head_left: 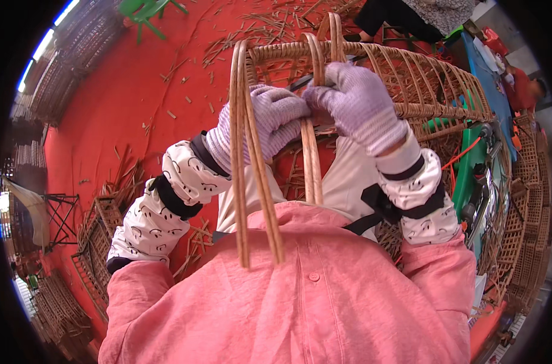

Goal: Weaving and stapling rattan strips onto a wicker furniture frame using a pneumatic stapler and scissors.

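Note:
A long woven rattan frame (430, 110) with a wrapped rim lies across my lap and stretches to the right. Several rattan strips loop over its far rim. One doubled strip (311, 161) runs down between my hands toward my body; another looped pair of strips (239, 151) hangs loose in front of my left wrist. My left hand (265, 118), in a pale purple knitted glove, is closed with its curled fingers at the doubled strip. Gloved alike, my right hand (357, 103) pinches the same strip just below the rim. The fingertips partly hide each other.
Cut rattan scraps (251, 36) are strewn over the red floor covering (124, 103). A green plastic stool (145, 12) stands at the far left. Stacked woven panels (85, 36) line the left; more wickerwork (527, 224) is at the right. Other people are at the far right.

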### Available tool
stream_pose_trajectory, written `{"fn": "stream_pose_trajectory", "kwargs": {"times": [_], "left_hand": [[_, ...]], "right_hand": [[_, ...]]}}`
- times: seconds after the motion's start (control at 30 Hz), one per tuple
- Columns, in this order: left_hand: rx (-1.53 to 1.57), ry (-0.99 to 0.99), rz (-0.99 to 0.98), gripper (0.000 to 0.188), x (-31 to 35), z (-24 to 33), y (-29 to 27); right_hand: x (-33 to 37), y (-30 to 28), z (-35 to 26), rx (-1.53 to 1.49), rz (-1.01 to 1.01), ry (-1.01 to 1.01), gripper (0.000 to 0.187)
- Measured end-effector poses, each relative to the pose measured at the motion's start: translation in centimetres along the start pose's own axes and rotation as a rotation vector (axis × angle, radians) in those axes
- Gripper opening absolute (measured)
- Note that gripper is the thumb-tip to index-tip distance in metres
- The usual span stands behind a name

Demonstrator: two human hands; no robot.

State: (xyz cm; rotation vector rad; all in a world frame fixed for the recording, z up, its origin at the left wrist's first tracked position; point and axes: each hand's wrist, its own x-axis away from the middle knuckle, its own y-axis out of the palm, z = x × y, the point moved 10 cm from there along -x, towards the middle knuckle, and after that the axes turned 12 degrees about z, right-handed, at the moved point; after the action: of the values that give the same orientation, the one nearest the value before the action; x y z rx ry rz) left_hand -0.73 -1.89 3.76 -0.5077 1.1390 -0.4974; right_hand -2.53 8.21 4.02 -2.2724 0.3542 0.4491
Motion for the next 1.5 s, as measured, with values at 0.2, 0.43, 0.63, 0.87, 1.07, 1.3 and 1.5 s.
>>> {"fn": "stream_pose_trajectory", "kwargs": {"times": [0.2,0.43,0.63,0.87,1.07,1.3,1.5], "left_hand": [[-0.112,0.041,0.012,0.026,0.7,1.4,0.0],[-0.196,0.02,0.108,0.027,1.2,1.0,0.1],[-0.268,0.091,0.104,0.026,1.1,1.3,0.1],[0.219,-0.199,0.052,0.011,-0.3,-0.8,-1.3],[0.335,-0.656,0.114,0.016,-0.2,-4.4,-1.0],[0.313,-0.466,0.121,0.014,-0.4,-1.0,-2.1],[-0.11,0.032,-0.024,0.021,2.2,5.0,-0.7]], "right_hand": [[-1.7,4.3,1.5,0.158,-0.381,0.126,0.022],[1.1,-0.8,1.0,-0.309,-0.042,0.254,0.021],[6.7,-3.0,-5.2,0.168,0.275,-0.652,0.032],[5.2,-1.1,-3.7,0.21,0.249,-0.583,0.03],[5.3,-1.6,-3.4,0.166,0.281,-0.563,0.029],[4.1,-1.0,-1.9,-0.005,0.141,-0.361,0.025],[3.7,0.2,-2.6,0.126,0.048,-0.437,0.026]]}}
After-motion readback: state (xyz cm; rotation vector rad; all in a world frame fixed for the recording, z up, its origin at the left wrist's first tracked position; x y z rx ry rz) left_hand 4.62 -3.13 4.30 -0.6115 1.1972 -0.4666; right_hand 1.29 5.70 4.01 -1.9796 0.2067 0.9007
